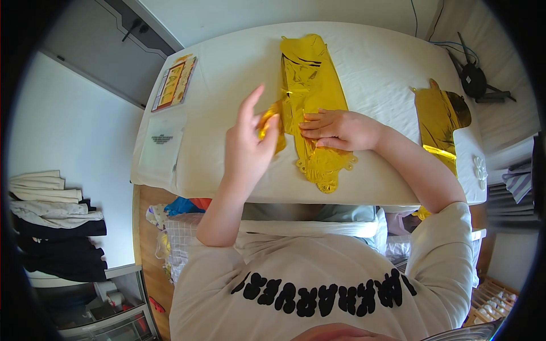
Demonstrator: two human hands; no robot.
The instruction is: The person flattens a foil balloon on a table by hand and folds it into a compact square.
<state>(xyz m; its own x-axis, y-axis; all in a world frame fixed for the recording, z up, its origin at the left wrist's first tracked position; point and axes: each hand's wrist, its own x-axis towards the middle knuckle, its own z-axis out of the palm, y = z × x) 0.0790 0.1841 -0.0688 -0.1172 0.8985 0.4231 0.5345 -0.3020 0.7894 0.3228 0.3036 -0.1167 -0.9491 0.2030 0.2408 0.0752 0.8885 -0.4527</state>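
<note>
A flat gold foil balloon (313, 79) lies lengthwise on the white-covered table in front of me. At its left edge my left hand (250, 145) holds a raised, crinkled flap of the foil, with the thumb over it. The index finger of that hand points up and away, and its other fingers are mostly hidden. My right hand (341, 129) rests palm down across the middle of the balloon, fingers stretched out. Below it, the balloon's near end (327, 179) shows small tabs and a rounded tip close to the table's front edge.
Another gold foil piece (438, 122) lies at the table's right, near small clear-white items (480, 170). A black device with antennas (473, 79) stands beyond it. At the left are a colourful flat package (173, 84) and a translucent bag (161, 145). The white tablecloth (222, 74) covers the table.
</note>
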